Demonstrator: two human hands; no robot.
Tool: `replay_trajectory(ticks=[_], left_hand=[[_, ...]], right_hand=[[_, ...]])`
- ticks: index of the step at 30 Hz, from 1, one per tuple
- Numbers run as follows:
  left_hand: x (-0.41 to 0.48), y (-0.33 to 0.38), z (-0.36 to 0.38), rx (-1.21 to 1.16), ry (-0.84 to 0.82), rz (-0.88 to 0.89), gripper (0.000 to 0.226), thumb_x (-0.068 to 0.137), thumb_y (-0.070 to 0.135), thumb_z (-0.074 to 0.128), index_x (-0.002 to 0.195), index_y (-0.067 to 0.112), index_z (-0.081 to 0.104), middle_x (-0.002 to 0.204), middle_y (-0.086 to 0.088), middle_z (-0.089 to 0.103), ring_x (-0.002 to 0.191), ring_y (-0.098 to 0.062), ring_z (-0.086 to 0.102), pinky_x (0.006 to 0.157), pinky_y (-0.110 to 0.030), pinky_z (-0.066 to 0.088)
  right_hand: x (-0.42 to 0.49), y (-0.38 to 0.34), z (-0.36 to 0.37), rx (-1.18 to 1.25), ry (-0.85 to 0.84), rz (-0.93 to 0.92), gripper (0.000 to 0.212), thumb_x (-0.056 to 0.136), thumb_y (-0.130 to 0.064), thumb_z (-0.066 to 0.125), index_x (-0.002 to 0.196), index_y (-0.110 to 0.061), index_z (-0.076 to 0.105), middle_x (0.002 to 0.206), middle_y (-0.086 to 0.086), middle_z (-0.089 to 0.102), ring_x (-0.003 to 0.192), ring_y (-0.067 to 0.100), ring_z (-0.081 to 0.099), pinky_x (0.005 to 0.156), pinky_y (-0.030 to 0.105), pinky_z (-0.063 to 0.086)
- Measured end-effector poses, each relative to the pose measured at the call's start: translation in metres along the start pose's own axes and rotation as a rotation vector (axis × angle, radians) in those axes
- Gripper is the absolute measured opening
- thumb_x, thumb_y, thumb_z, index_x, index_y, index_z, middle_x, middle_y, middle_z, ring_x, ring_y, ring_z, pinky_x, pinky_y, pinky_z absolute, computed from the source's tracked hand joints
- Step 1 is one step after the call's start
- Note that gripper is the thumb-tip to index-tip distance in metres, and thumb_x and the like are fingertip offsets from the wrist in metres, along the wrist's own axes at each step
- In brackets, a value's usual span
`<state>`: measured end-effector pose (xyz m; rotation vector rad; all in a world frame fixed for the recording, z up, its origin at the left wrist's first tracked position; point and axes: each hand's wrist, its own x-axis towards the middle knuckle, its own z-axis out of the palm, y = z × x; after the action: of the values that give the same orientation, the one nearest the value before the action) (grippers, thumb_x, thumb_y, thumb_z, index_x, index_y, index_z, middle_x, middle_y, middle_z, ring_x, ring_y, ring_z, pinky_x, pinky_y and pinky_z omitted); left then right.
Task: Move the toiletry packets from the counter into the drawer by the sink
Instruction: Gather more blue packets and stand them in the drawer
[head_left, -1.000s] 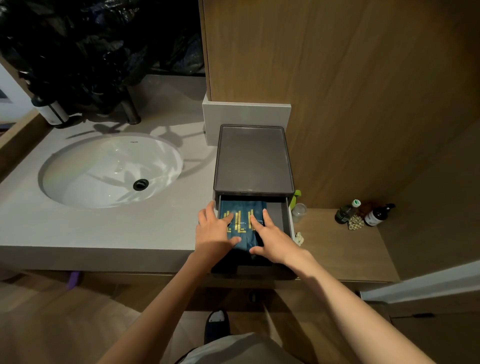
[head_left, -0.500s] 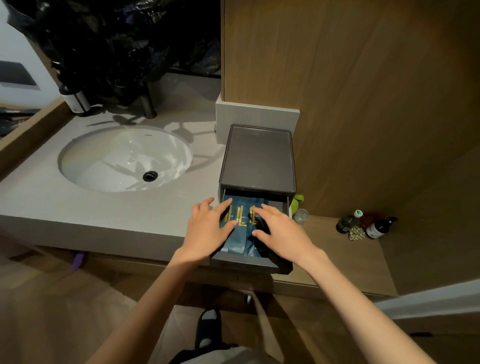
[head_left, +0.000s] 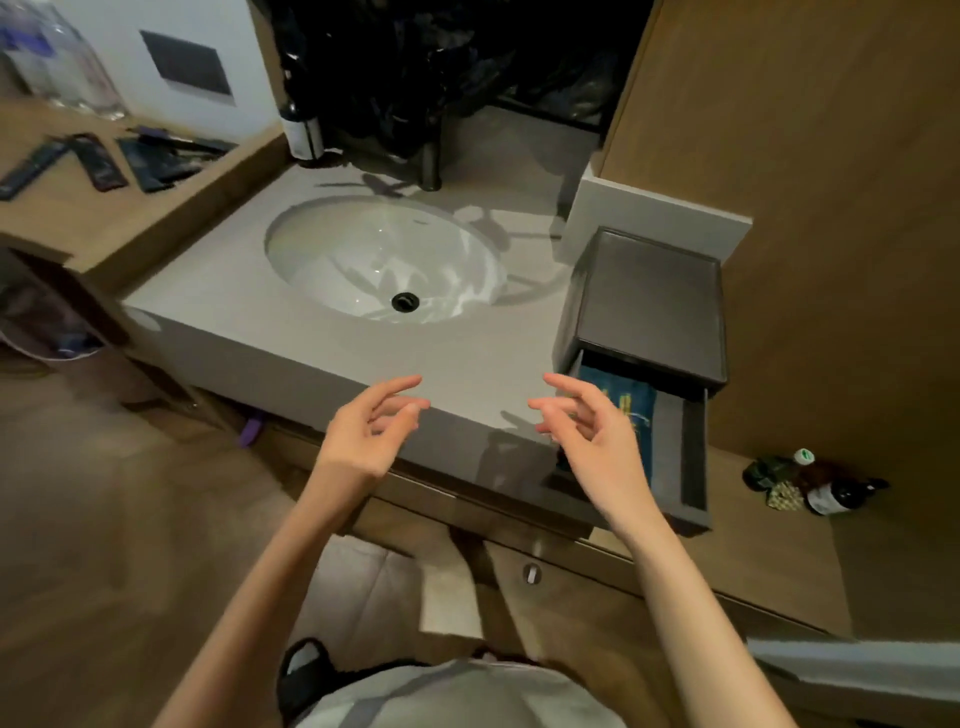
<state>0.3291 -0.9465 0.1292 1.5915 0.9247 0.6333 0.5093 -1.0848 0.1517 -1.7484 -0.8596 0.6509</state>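
Observation:
The dark grey drawer (head_left: 693, 457) stands pulled out of its box (head_left: 649, 306) at the right end of the sink counter. Blue toiletry packets with yellow print (head_left: 631, 402) lie inside it, partly hidden by my right hand (head_left: 597, 447). That hand hovers just left of the drawer, fingers loosely spread, holding nothing. My left hand (head_left: 371, 431) hangs over the counter's front edge, fingers relaxed and empty. Several dark packets (head_left: 150, 161) lie on the wooden counter at the far left.
A white sink (head_left: 384, 260) with a dark faucet (head_left: 431, 166) fills the middle of the grey counter (head_left: 249, 306). Small bottles (head_left: 815, 483) stand on the lower wooden shelf to the right. A wood panel wall (head_left: 831, 182) rises behind the drawer box.
Both hands have lifted off the blue packets in the drawer and drawn back to the left. The view has swung left, bringing the wooden counter with dark packets into sight.

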Motion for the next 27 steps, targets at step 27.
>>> replay_trajectory(ticks=[27], left_hand=[[0.187,-0.09,-0.493,-0.021,0.41,0.053,0.028,0.093,0.025,0.055,0.121,0.024,0.058,0.107,0.001,0.068,0.092,-0.006,0.065,0.079,-0.022,0.05]], right_hand=[[0.192,-0.159,0.484,-0.04,-0.044,-0.089,0.025,0.095,-0.026,0.055,0.118,-0.031,0.058,0.101,-0.009,0.068,0.089,0.001,0.064,0.077,0.012,0.051]])
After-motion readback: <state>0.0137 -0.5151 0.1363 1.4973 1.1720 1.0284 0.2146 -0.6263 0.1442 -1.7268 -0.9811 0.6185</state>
